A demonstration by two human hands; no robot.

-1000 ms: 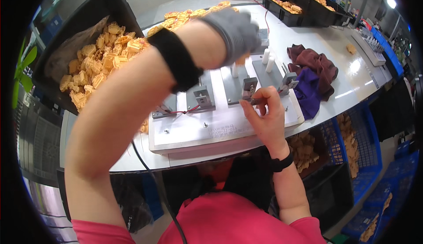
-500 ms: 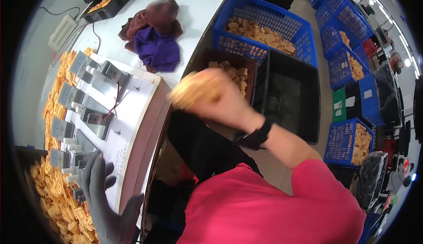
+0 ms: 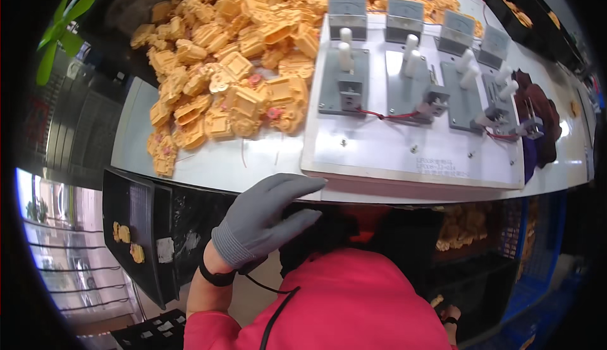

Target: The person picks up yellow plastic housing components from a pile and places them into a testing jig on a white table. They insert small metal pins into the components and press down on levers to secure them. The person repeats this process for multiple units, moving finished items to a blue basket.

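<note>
My left hand, in a grey glove, hovers at the table's near edge. Its fingers stretch out to the right with nothing between them. Far down at the lower right, my bare right hand is beside the black bin. A small yellow piece shows close to it; the fingers are too small and partly hidden to read. Beyond the left hand lies a big heap of yellow-orange moulded plastic parts, some with small red bits. Right of the heap, a white board carries several grey fixtures with meters, white handles and red wires.
A black crate with a few yellow parts stands below the table at left. Blue baskets and a box of tan parts are under the right side. A brown cloth and black trays lie at right. A green fan is far left.
The view has swung left toward the heap. My right hand, earlier raised with yellow parts in it, is now low by the black bin. My left hand has left the fixtures for the table edge.
</note>
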